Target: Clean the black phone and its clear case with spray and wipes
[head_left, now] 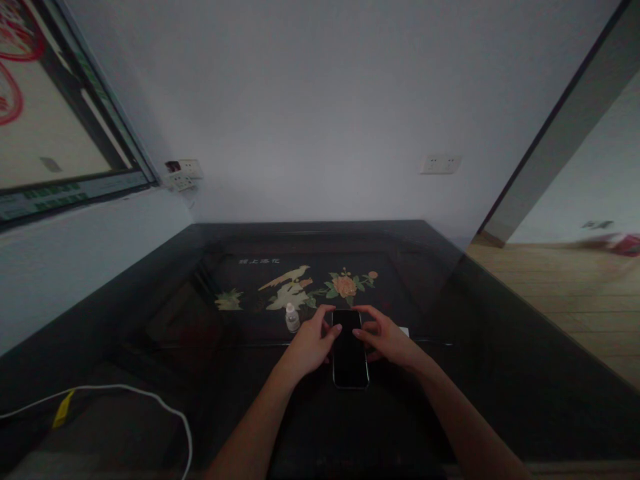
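Observation:
A black smartphone (pixel 350 360) with a dark screen is between my two hands, its long side pointing away from me. My left hand (pixel 316 339) grips its upper left edge, thumb on the screen and index finger at the top corner. On the opposite side, my right hand (pixel 384 337) holds the upper right edge in the same way. Just left of my left hand stands a small clear bottle (pixel 292 319) with a white cap. A bit of something white (pixel 404 331) shows behind my right wrist, mostly hidden.
The glossy black table (pixel 240 393) bears a bird-and-flower picture (pixel 345 285). A white cable (pixel 150 393) with a yellow tag (pixel 63 409) curves over the left front. Wall sockets (pixel 440 164) are above the table's back edge. A window (pixel 65 107) is at left, wooden floor (pixel 560 280) at right.

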Motion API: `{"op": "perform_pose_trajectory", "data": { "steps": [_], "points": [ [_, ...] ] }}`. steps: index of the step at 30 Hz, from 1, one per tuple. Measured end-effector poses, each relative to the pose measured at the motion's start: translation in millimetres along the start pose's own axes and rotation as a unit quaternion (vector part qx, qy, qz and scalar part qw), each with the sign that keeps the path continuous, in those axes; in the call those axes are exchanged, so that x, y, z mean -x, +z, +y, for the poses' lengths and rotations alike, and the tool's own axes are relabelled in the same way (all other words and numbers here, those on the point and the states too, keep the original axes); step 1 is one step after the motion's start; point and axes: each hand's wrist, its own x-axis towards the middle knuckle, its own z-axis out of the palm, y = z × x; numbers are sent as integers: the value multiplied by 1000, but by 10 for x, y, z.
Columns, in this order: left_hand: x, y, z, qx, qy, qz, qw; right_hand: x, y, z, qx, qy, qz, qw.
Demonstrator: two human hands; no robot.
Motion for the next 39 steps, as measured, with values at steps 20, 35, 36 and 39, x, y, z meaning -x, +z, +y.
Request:
{"op": "perform_pose_trajectory", "data": {
  "steps": [20,35,36,39],
  "points": [
    [-64,62,-46,-141,84,103,981,-118,51,92,150,-76,124,978],
    [-30,123,-12,-170,72,107,977,-182,-8,200,136,-67,134,979],
    [-25,125,-10,-173,72,107,976,-176,-2,190,139,-63,136,979],
    [-21,134,-28,-181,80,111,974,-151,19,135,145,-46,135,979]
  ]
}}
